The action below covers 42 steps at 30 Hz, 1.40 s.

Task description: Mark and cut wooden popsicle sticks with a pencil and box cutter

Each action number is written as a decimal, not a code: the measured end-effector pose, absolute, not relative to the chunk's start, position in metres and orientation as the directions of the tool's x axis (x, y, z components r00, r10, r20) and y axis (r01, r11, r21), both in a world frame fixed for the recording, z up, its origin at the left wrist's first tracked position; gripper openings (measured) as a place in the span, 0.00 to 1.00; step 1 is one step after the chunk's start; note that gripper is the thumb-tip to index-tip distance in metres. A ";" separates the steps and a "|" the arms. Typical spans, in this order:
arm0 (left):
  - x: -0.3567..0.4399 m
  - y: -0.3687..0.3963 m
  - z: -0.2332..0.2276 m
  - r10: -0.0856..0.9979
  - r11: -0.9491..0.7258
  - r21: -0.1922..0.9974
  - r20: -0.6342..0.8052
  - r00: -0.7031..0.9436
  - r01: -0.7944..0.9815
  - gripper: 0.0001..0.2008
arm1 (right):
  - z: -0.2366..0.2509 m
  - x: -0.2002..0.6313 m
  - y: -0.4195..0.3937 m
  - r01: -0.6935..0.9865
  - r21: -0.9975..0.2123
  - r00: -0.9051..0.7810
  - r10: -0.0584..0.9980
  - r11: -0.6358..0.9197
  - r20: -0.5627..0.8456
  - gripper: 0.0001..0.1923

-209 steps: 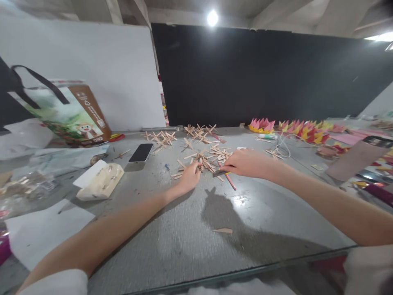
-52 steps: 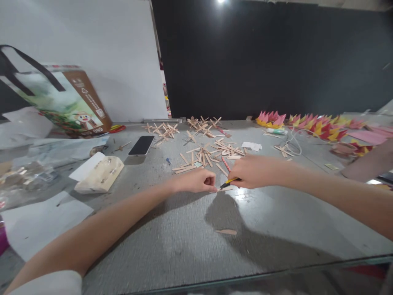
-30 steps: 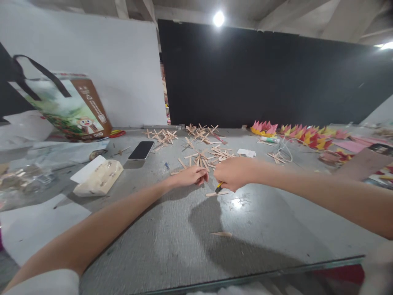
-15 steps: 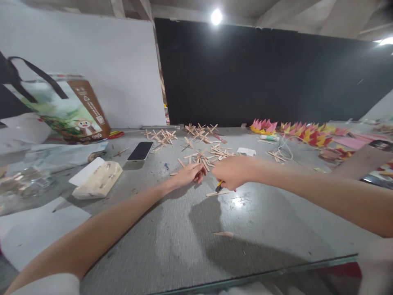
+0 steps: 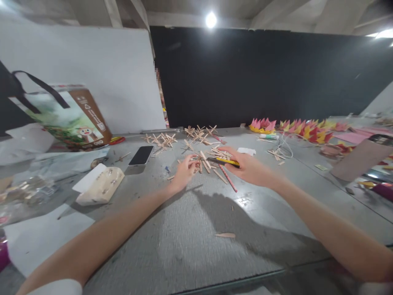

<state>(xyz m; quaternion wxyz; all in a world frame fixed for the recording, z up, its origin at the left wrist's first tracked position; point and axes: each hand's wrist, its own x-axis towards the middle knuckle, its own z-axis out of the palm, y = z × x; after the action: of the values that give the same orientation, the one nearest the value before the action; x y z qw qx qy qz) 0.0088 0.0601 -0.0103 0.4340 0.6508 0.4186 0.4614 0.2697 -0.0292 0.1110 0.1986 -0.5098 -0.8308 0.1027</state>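
Wooden sticks (image 5: 205,160) partly hidden under both hands, bag (image 5: 58,116) cut off at left edge, paper crowns (image 5: 294,129) blurred

Before you on the tabletop (image 5: 190,250) lies a heap of sticks (image 5: 211,157), your hands just in front of it. The phone (image 5: 141,155) lies left of the heap, the bag (image 5: 66,116) farther left behind it, paper flowers (image 5: 294,129) to the right.

The craft knife (image 5: 225,162) is yellow and black, the pencil (image 5: 228,178) red. Pale wooden sticks (image 5: 211,157) litter a grey table (image 5: 190,237). At right, pink, yellow and red paper crowns (image 5: 294,129).
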 end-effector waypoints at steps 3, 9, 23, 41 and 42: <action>0.016 0.043 -0.007 0.915 -0.379 0.894 0.323 0.240 0.238 0.27 | 0.087 0.266 -0.033 0.774 -0.467 -0.383 0.904 0.427 0.192 0.32; 0.029 0.020 -0.006 0.890 -0.450 0.856 0.404 0.212 0.254 0.31 | 0.057 0.255 -0.038 0.751 -0.400 -0.403 0.845 0.525 0.352 0.28; 0.031 0.019 -0.006 0.908 -0.411 0.880 0.371 0.193 0.239 0.19 | 0.023 0.242 -0.039 0.783 -0.333 -0.430 0.843 0.526 0.322 0.27; 0.033 0.015 -0.016 0.891 -0.445 0.873 0.409 0.196 0.201 0.21 | 0.061 0.225 -0.045 0.844 -0.227 -0.429 0.866 0.486 0.257 0.19; 0.033 0.016 -0.017 0.891 -0.442 0.875 0.403 0.209 0.197 0.21 | 0.067 0.225 -0.043 0.842 -0.222 -0.437 0.862 0.492 0.256 0.18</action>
<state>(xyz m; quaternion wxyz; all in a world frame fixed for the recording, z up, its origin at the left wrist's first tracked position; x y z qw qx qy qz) 0.0327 0.0155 -0.0173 0.3534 0.6927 0.3925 0.4911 0.2249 -0.0431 0.0674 0.1690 -0.5028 -0.8472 0.0306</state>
